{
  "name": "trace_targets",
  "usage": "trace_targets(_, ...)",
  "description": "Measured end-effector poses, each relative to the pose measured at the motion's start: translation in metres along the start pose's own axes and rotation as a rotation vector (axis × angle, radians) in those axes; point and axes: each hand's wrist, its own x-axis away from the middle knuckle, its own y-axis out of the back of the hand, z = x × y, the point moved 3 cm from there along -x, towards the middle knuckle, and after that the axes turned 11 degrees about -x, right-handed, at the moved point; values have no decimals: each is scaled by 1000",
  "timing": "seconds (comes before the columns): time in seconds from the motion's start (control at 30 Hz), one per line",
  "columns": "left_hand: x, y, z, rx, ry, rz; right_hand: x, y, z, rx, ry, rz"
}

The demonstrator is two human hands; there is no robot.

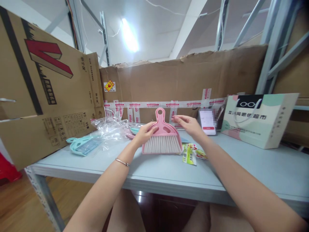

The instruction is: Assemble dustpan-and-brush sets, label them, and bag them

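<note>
A pink dustpan (180, 137) stands upright near the front middle of the table, with a matching pink brush (164, 143) nested against it, its white bristles pointing down. My left hand (147, 132) grips the set at its upper left side, the thumb lying over the front. To the right of the handle, apart from it, my right hand (188, 125) is raised with thumb and fingers drawn together in a pinch; anything between them is too small to make out. Just below that hand lie small green and yellow packets (189, 154).
A turquoise dustpan set (84, 145) lies at the left, next to crumpled clear plastic bags (108, 129). A phone (207, 121) leans at the back right beside a printed paper bag (258, 120). Large cardboard (149, 83) walls the back, and a carton (48, 87) the left.
</note>
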Motion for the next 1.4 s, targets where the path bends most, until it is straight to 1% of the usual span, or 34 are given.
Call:
trace_targets(0.03,0,1,2,-21,20,-17,-3,15,-6,149,-28,-11)
trace_targets(0.07,0,1,3,-43,39,-32,-5,30,-14,331,-87,4)
trace_targets(0.13,-1,2,8,-75,71,-50,-8,55,-31,670,-269,100)
trace_targets(0.17,-1,2,10,-83,82,-54,-8,64,-38,792,-351,165)
trace_targets(0.23,-2,2,14,-92,99,-64,-7,75,-46,929,-460,260)
trace_targets(0.33,-2,2,18,-98,120,-87,-3,77,-51,993,-523,340)
trace_targets(0.4,-2,2,19,-88,122,-97,-1,74,-52,1020,-541,365)
trace_targets(0.5,-2,3,17,-68,123,-102,-1,70,-54,1024,-496,325)
trace_targets(0.6,-1,5,15,-63,133,-96,-2,70,-57,1007,-469,331)
trace_targets(0.77,-1,6,15,-88,121,-92,0,76,-61,1025,-542,344)
trace_targets(0.87,-1,6,15,-99,120,-94,0,78,-61,1001,-552,372)
trace_targets(0.93,-1,6,15,-102,124,-98,-1,79,-58,992,-527,353)
trace_targets(1.03,-1,5,15,-107,129,-103,-4,81,-50,964,-494,281)
trace_targets(1.1,-1,5,16,-104,135,-108,-7,80,-43,890,-415,173)
trace_targets(1.13,-2,5,17,-100,138,-109,-9,78,-38,810,-345,94)
trace_targets(1.2,-2,4,19,-91,151,-111,-11,70,-31,539,-190,-69)
trace_targets(1.23,-2,4,20,-89,166,-108,-12,64,-28,373,-130,-126)
trace_targets(1.27,-2,4,21,-88,182,-99,-11,57,-26,211,-89,-148)
trace_targets(1.33,-2,3,21,-85,211,-62,-7,37,-21,-34,-35,-105)
trace_targets(1.4,-2,1,19,-62,230,-4,1,17,-13,-117,52,2)
